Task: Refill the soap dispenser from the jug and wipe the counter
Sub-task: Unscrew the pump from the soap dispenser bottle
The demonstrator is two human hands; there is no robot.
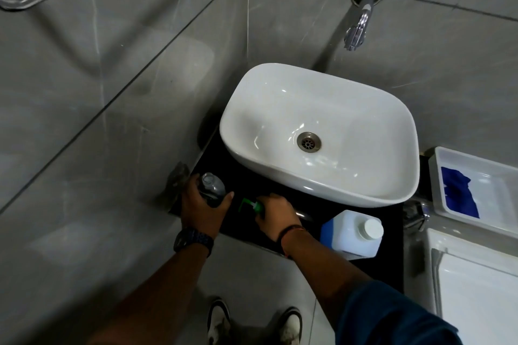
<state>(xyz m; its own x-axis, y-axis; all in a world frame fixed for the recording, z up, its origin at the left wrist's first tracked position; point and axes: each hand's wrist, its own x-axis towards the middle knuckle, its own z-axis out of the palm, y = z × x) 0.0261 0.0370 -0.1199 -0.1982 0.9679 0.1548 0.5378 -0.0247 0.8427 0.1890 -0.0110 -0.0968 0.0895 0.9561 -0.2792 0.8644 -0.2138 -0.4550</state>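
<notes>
Uncapped dispenser bottle (212, 189), capped jug (353, 233)

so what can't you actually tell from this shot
Head view only:
- Soap level in the dispenser bottle: left hand wraps it, glare on the clear plastic.
- Green pump: its tube is hidden under the right hand.
- Jug label: too blurred.
- Blue cloth: partly folded in the tray.

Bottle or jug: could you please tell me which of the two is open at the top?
The bottle in the left hand: its neck is uncapped. The jug keeps its white cap.

tray (476, 161) cut off right, pump (251, 204) half hidden
</notes>
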